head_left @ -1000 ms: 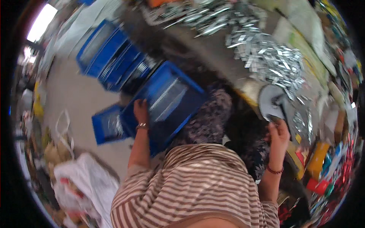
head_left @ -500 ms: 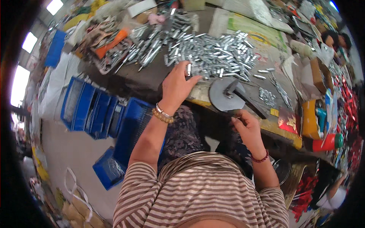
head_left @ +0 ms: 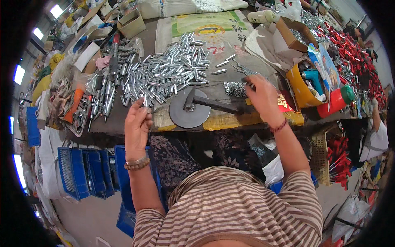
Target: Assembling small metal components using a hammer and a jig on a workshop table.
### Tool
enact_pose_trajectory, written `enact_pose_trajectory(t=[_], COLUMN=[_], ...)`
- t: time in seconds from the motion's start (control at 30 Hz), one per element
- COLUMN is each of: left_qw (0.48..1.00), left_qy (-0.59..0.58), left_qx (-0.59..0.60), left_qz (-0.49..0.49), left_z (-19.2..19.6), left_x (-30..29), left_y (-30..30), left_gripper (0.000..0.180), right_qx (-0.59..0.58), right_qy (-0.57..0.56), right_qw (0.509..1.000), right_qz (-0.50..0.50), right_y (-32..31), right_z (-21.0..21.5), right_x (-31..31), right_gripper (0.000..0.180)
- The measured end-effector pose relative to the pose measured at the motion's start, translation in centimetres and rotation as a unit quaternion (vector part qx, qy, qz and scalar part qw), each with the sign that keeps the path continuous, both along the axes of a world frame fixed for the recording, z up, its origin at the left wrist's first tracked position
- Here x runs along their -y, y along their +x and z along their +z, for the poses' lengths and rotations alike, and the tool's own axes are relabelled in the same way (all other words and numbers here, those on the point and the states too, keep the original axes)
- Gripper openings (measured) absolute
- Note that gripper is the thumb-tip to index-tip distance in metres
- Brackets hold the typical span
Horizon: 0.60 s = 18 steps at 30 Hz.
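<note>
My left hand (head_left: 138, 127) is at the table's front edge, its fingertips pinching a small silver metal cylinder (head_left: 145, 101) upright. Just beyond it spreads a large heap of similar silver cylinders (head_left: 173, 68). My right hand (head_left: 264, 101) reaches over the table, fingers bent and drawn together beside some thin metal pins (head_left: 242, 68) and a small pile of tiny metal parts (head_left: 233, 89); what its fingertips hold, if anything, is hidden. Between my hands a hammer (head_left: 216, 103) rests with its head on a round grey metal disc (head_left: 177, 112).
Long metal tools (head_left: 108, 92) and an orange-handled tool (head_left: 74, 105) lie at the left. To the right stand a yellow container (head_left: 298, 84), a red bottle with a green cap (head_left: 335, 101) and a cardboard box (head_left: 290, 35). Blue bins (head_left: 74, 173) hang low at the left.
The view has swung to the right. My left hand has drawn back from the heap with a cylinder; my right hand has moved from the table edge out over the small parts.
</note>
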<state>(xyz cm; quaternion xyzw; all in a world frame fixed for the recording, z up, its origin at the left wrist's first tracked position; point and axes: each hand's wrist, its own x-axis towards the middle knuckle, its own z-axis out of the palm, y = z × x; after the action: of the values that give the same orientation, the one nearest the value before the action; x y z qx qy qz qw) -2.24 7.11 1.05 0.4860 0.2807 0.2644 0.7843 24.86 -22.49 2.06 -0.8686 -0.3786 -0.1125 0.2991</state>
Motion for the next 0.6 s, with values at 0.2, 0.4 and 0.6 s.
enact_pose_trajectory(t=[0.2,0.4,0.6], left_qw=[0.983,0.985,0.93], left_qy=[-0.089,0.115,0.332], left_qx=[0.118,-0.083,-0.136], left_qz=[-0.111,-0.103,-0.084], left_z=[0.7,1.4,0.3], left_x=[4.2,6.9,8.2], left_y=[0.8,2.1,3.0], left_gripper=[0.035,0.016,0.013], right_qx=[0.105,0.132,-0.316], right_qy=[-0.132,-0.176,0.19], right_qw=[0.985,0.976,0.925], right_qz=[-0.042,-0.009,0.094], right_y=[6.3,5.7,-2.9], right_z=[-2.3,-1.4,2.0], right_x=[-2.7,-3.1,-3.8], right_gripper=[0.009,0.012,0.026])
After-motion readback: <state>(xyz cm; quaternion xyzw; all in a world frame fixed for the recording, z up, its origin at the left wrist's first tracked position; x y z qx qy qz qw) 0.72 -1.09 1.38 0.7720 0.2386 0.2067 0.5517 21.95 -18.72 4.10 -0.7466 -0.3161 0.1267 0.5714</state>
